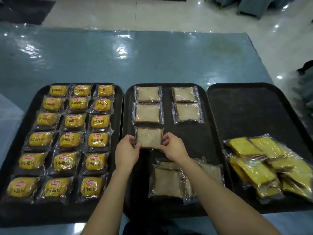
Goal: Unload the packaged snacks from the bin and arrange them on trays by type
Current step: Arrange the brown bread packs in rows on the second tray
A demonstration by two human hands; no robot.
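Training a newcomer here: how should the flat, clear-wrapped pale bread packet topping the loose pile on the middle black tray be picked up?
Pinch the clear-wrapped pale bread packet by its left film margin, coming from above-left: it lies flat on top of the pile, and that margin juts free of the bread.

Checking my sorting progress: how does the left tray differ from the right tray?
The left tray is filled with bun packs in neat rows of three; the right tray is bare at its far end. The bun packs lie side by side, while the right tray's yellow cake slices overlap in a loose pile. Both trays are dark and hold clear-wrapped yellow snacks.
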